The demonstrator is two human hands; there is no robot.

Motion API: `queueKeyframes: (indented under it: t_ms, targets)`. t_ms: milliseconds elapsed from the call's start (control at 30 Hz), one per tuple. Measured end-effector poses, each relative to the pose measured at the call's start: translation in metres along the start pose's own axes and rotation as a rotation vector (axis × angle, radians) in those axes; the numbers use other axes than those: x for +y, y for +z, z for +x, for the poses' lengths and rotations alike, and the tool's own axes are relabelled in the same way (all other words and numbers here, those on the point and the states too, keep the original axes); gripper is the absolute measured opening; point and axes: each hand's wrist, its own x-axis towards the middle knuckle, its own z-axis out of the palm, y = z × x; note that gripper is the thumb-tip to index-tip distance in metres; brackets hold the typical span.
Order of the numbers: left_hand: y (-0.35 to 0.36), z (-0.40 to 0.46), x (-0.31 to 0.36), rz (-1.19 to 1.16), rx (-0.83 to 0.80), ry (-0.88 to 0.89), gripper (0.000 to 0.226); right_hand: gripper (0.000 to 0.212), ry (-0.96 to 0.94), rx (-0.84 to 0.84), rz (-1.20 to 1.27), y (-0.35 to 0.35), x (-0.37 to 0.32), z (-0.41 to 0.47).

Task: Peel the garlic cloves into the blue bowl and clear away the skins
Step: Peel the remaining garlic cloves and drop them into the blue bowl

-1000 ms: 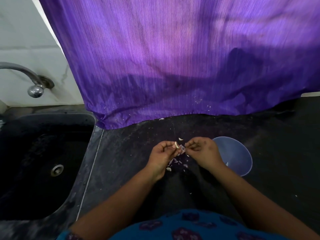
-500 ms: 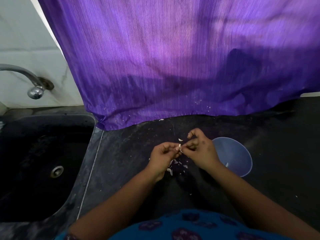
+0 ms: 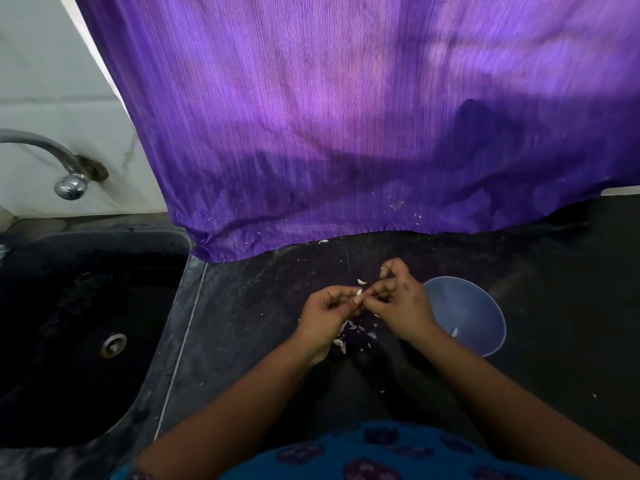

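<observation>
Left hand [image 3: 327, 311] pinches a garlic clove [image 3: 358, 295] above the counter [image 3: 263, 306]; right hand [image 3: 398, 299] seems to pinch its skin; skins [image 3: 356, 332] lie beneath, blue bowl [image 3: 485, 327] just right

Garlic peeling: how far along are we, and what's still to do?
Done: at least one pale piece, likely a peeled clove, lies in the blue bowl. In hand: the left hand holds a clove while the right hand picks at it. Left: finishing this clove and clearing the skins scattered on the counter.
</observation>
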Motion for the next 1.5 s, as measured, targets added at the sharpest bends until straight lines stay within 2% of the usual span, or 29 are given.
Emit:
queueKeyframes:
  t_ms: [133,267,367,500,667,800,933,1500]
  targets:
    - [0.0,-0.001,0.0,-0.022,-0.021,0.006,0.015,0.037,0.045,-0.03,0.036,0.002,0.003,0.0]
    - [-0.002,-0.001,0.0,0.006,0.016,0.005,0.015,0.016,0.072,0.0,0.02,0.0,0.004,0.001]
    - [-0.003,-0.001,0.0,0.039,0.038,0.017,0.018,0.005,0.033,-0.067,-0.053,-0.006,0.006,0.004]
    - [-0.003,-0.001,0.001,0.058,0.059,0.022,0.025,0.009,-0.052,-0.157,-0.117,-0.008,0.003,0.003]
    - [-0.003,-0.003,0.002,0.039,0.077,0.039,0.022,0.008,-0.061,-0.162,-0.188,-0.008,-0.001,0.003]
    - [-0.002,-0.006,0.004,0.06,0.107,0.07,0.021,0.011,-0.146,-0.141,-0.278,-0.008,-0.006,0.001]
    - [-0.004,-0.004,0.007,0.153,0.111,0.123,0.02,0.012,-0.209,-0.094,-0.344,-0.005,-0.006,0.001]
    - [-0.003,-0.002,0.009,0.078,0.086,0.064,0.027,0.017,-0.184,-0.101,-0.404,0.006,-0.004,0.004]
